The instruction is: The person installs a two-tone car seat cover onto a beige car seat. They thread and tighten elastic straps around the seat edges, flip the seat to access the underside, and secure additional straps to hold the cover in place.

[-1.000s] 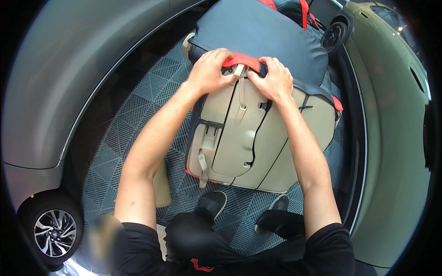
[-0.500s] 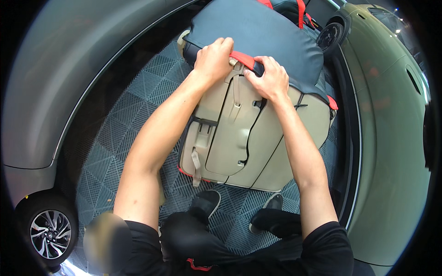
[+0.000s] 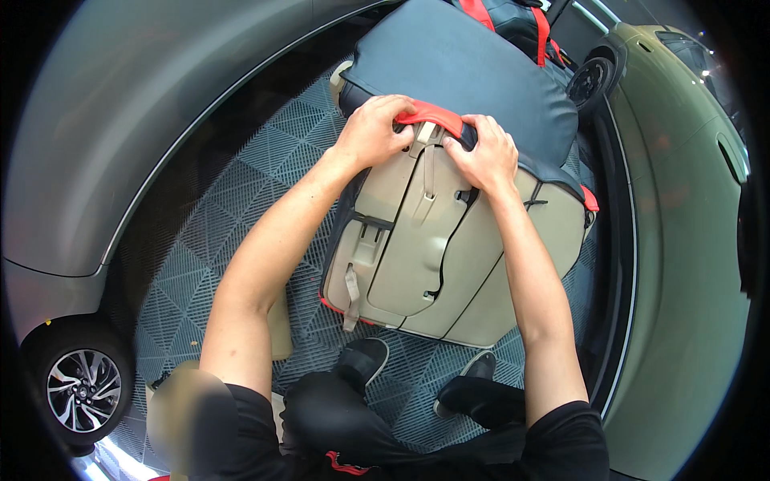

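Okay, left hand (image 3: pixel 375 135), right hand (image 3: pixel 491 152) clamped the curved red leathery strip (image 3: pixel 435 117) edging the beige plastic-backed seat (image 3: pixel 401 260) on grey lattice floor (image 3: pixel 233 192); seat seemed heavy, stiff; strip pliable, best pinched endwise.

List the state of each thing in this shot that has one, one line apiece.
Left hand: curled on the red strip's left end.
Right hand: curled over the dark edge at the strip's right end.
Red strip: bowed between the hands.
Dark blue-grey cover: draped over the far side.
Beige panel: uncovered.
Lower beige strap: hanging down.
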`<act>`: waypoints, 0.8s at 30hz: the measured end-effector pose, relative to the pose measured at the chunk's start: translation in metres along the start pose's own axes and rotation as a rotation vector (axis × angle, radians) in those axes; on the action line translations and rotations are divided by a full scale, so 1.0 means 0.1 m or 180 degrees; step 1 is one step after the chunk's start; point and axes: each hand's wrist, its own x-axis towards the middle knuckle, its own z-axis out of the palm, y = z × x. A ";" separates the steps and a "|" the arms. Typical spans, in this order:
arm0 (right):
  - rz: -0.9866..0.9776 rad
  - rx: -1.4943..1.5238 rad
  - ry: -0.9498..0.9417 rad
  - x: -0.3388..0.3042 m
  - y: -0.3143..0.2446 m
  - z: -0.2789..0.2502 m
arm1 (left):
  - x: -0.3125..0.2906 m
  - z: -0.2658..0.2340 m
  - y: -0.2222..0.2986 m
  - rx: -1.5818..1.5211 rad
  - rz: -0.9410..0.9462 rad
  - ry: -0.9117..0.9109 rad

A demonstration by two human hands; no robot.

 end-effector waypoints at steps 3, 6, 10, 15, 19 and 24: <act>-0.0032 0.0044 0.0028 0.01 -0.02 0.01 | 0.05 0.01 -0.02 0.0291 0.0173 0.0058; 0.0013 -0.0041 -0.0035 0.00 0.00 -0.01 | 0.10 0.04 0.02 0.0706 0.0290 -0.0021; -0.0076 0.0022 0.0095 -0.02 0.01 0.07 | 0.31 0.09 0.23 0.1314 -0.0137 -0.0394; -0.0060 0.0055 0.0097 -0.03 -0.03 0.03 | 0.50 -0.19 0.09 0.0307 -0.0702 -0.1289; -0.0077 0.0020 0.0192 0.00 0.02 0.02 | 0.24 -0.16 0.03 -0.0114 0.0109 -0.0602; -0.0160 0.0031 0.0207 0.04 -0.01 0.08 | 0.02 0.00 -0.15 0.0186 0.0350 -0.0060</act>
